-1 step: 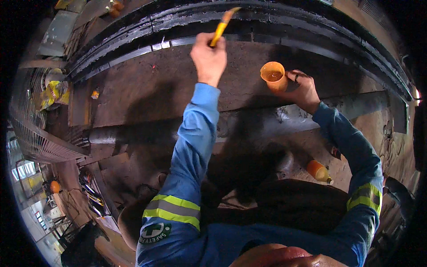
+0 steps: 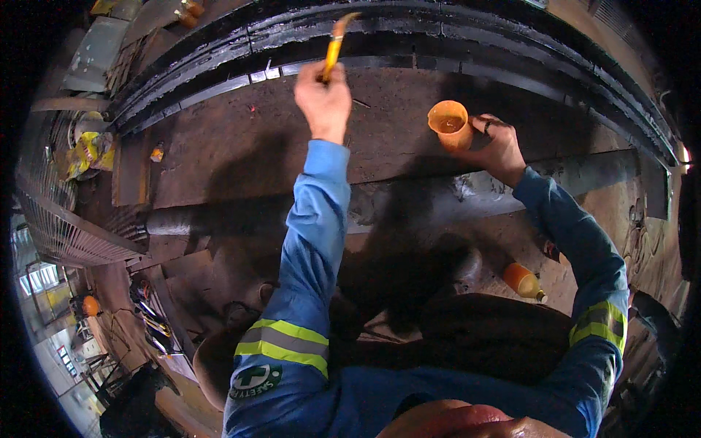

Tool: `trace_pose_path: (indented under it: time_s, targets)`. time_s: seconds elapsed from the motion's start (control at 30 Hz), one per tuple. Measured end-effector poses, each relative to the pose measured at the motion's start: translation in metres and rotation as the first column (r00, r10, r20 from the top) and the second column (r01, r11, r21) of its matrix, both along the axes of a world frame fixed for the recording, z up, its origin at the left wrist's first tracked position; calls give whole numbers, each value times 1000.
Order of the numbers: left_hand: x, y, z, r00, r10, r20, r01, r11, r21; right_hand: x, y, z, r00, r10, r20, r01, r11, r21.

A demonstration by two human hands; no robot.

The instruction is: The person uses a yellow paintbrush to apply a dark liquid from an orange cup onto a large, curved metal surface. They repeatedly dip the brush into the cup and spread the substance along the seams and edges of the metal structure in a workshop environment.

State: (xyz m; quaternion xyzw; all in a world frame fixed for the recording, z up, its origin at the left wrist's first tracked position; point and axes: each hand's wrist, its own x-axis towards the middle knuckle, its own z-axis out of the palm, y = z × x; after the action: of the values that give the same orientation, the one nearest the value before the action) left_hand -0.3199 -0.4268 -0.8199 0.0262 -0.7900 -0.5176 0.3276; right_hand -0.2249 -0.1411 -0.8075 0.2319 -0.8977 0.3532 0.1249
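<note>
Brushing step under way: left hand point(image 2: 323, 98) grips a yellow brush point(image 2: 335, 45), tip on the black curved rail point(image 2: 467, 33). Right hand point(image 2: 496, 150) fingers clasp an orange cup point(image 2: 449, 124) beside it; next likely needs a re-dip.

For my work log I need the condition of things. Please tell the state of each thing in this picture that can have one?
Left hand: closed around the brush handle, raised.
Yellow-handled brush: held, tip on the black curved band.
Right hand: gripping the cup.
Orange cup: upright, open, brownish liquid inside.
Black curved band: glossy, looks wet.
Orange bottle: lying on its side, not held.
</note>
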Motion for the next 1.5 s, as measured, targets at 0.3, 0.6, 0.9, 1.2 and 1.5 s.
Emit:
trace_pose_path:
  time_s: [0.3, 0.6, 0.9, 1.2, 1.5]
  targets:
    - [-13, -18, -12, 958, 261, 122, -285, 793, 539, -1, -4, 7, 1000, -13, 29, 12, 999, 42]
    - [20, 52, 15, 973, -213, 85, 215, 977, -13, -2, -1, -5, 1000, -1, 25, 0, 1000, 30]
    - [1, 23, 30, 956, -218, 197, 253, 952, -170, -4, -3, -7, 999, -3, -36, 5, 998, 58]
    - [-10, -11, 17, 990, 133, 43, -128, 987, -101, -3, -2, -5, 998, -29, 52, 29, 1000, 3]
    - [10, 40, 21, 980, -196, 36, 199, 956, -217, -4, -5, -6, 997, -10, 72, 14, 999, -49]
